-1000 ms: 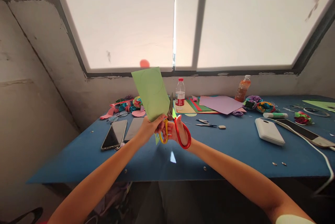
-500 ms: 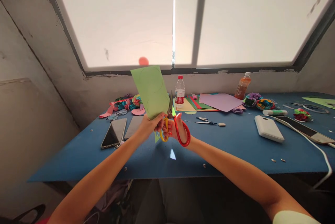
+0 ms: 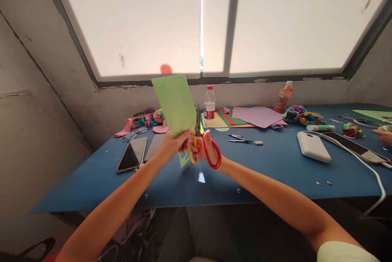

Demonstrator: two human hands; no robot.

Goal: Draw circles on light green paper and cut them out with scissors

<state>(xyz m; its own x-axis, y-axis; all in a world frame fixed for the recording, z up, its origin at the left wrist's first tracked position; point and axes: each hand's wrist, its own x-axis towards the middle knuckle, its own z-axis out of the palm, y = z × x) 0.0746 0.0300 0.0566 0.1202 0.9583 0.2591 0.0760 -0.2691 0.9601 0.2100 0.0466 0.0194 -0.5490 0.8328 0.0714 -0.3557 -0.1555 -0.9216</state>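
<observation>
A sheet of green paper (image 3: 175,102) with round outlines drawn on it is held up above the table by my left hand (image 3: 176,143), whose fingers pinch its lower edge. Scissors (image 3: 216,153) with one red and one yellow handle loop are in my right hand (image 3: 204,147), thumb and fingers through the loops. Their blades point upward beside the paper's right edge; how far they part is hard to make out. Below my left hand dangles a cut strip of green paper (image 3: 183,160).
On the blue table (image 3: 260,180) lie a phone (image 3: 132,154), glasses (image 3: 136,132), a compass (image 3: 240,139), an eraser (image 3: 259,142) and a white power bank (image 3: 312,146). Behind stand a water bottle (image 3: 209,106) and coloured paper sheets (image 3: 259,115). Another person's hand (image 3: 382,136) is at the right edge.
Another person's hand has come into view at the right edge. My hands keep their hold on the paper and scissors, with the view shifted slightly.
</observation>
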